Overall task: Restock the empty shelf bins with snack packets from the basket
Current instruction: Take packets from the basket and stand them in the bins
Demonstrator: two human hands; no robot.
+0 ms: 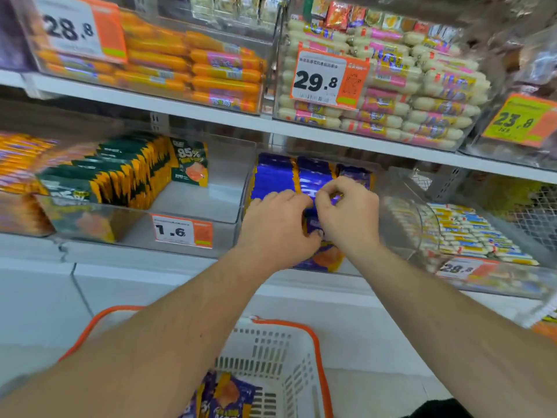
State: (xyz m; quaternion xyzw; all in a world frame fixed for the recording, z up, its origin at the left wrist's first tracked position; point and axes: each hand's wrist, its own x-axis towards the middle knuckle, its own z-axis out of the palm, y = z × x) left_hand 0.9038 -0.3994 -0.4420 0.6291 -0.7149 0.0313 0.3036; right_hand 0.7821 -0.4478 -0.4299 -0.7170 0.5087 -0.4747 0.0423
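Step in hand: packing clear shelf bin. White basket below holds more purple snack packets. Left hand, right hand pinch packets in bin. Next: let go, reach down.

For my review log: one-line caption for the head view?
Both hands press purple snack packets into a clear shelf bin above the basket.

Both bare forearms reach up and forward, converging so the hands sit side by side, knuckles up. The left hand has its fingers curled downward in a grip. The right hand pinches with thumb and fingertips, just touching the left.
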